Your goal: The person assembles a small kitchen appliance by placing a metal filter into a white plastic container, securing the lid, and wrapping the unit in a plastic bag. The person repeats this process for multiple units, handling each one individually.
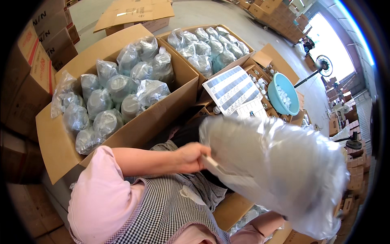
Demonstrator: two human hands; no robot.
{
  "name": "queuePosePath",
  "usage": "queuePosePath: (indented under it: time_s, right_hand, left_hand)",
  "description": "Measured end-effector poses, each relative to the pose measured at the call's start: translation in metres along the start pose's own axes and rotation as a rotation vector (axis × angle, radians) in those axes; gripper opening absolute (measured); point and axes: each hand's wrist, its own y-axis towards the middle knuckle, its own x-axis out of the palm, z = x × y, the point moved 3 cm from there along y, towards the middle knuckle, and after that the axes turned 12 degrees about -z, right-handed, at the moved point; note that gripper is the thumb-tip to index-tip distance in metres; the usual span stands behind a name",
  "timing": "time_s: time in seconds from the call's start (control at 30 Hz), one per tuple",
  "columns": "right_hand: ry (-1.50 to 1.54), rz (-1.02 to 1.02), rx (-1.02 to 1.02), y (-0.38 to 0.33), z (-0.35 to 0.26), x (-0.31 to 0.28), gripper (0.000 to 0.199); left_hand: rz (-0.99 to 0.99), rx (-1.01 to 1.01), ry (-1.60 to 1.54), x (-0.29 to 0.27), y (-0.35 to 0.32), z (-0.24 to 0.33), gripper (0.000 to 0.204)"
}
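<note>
A large clear plastic bag (pixel 276 166), blurred by motion, spreads across the right in front of my body. My left hand (pixel 194 156) is closed at its near left edge, where a pale flat strip (pixel 214 166) juts from the fingers. My right forearm (pixel 266 223) reaches up from the lower edge to the bag's underside. The bag hides my right hand and its fingers. Left of my lap stands an open cardboard box (pixel 138 129) with several plastic-wrapped, rounded clear items (pixel 121 87) in it.
Behind it, a second open box (pixel 248 57) holds more wrapped items. A printed sheet (pixel 233 89) lies over a divided carton of small parts, beside a light-blue basin (pixel 275 91) with white pieces. Stacked cartons (pixel 26 77) rise at the left. A closed box (pixel 134 12) stands far back.
</note>
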Motion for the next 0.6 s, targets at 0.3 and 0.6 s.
queuePosePath:
  time_s: [0.3,0.6]
  right_hand:
    - [1.08,-0.522,0.263,0.09,-0.072,0.249,0.036]
    - [0.931,-0.817,0.198,0.116,-0.123,0.337,0.037]
  left_hand:
    - [0.355,0.872,0.357,-0.039,-0.089,0.219,0.043]
    - [0.892,1.113,0.874,-0.131,-0.081,0.356,0.045]
